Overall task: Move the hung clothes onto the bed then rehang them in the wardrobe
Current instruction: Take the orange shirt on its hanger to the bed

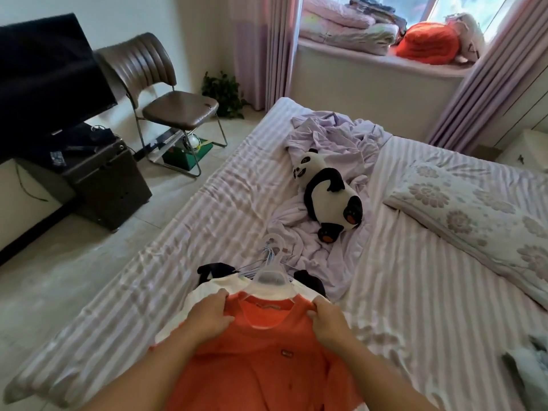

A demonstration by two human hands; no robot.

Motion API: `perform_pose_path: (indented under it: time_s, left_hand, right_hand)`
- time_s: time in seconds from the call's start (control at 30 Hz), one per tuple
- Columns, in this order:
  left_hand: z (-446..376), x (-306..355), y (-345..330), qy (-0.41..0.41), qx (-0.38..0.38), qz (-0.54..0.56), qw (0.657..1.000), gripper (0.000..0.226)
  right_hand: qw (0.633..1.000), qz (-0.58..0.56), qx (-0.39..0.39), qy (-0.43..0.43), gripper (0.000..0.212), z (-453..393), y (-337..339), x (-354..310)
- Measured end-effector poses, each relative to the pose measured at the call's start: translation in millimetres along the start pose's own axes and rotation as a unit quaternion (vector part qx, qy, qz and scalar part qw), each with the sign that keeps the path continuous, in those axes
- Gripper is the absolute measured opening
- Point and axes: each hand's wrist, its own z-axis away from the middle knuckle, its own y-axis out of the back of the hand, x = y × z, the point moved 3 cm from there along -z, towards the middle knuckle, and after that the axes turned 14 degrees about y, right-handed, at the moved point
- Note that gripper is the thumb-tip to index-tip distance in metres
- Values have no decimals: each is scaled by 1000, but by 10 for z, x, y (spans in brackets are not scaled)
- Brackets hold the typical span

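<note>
Both of my hands grip the orange top [261, 360] at its shoulders: my left hand [207, 314] has its fingers curled over the left shoulder seam, and my right hand [329, 320] pinches the right shoulder near the collar. That top lies flat on the striped bed [415, 286] directly beneath my hands and between my forearms, its neckline pointing away from me. A clear plastic hanger [271, 277] sits in its collar, with the hook reaching away from me toward the middle of the bed, just past my fingertips.

Under the orange top lies a white garment [204, 287], showing at the left shoulder beside my left hand. A dark piece of clothing [215, 269] peeks out beyond it on both sides of the hanger, along with a bundle of thin wire hangers [267, 256].

Farther up the bed, well apart from my hands, a panda soft toy [326, 191] rests on a rumpled lilac sheet [335, 134]. A flowered pillow [474, 215] lies to the right. A brown chair [166, 96] stands on the floor to the left of the bed.
</note>
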Motion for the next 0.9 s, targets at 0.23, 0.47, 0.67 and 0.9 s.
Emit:
perform_pose_path:
  time_s: [0.23, 0.47, 0.67, 0.9]
  left_hand:
    - [-720, -18, -269, 46, 29, -82, 995, 48]
    - [-1181, 134, -500, 59, 61, -52, 995, 56]
    - [-1298, 107, -677, 37, 59, 41, 997, 61]
    - [-1207, 82, -600, 15, 76, 33, 996, 65]
  right_hand:
    - [998, 6, -55, 21, 22, -638, -313, 232]
    - [999, 38, 3, 11, 27, -982, -567, 501]
    - [994, 42, 103, 24, 20, -1100, -787, 658]
    - [994, 94, 45, 18, 60, -947, -853, 561]
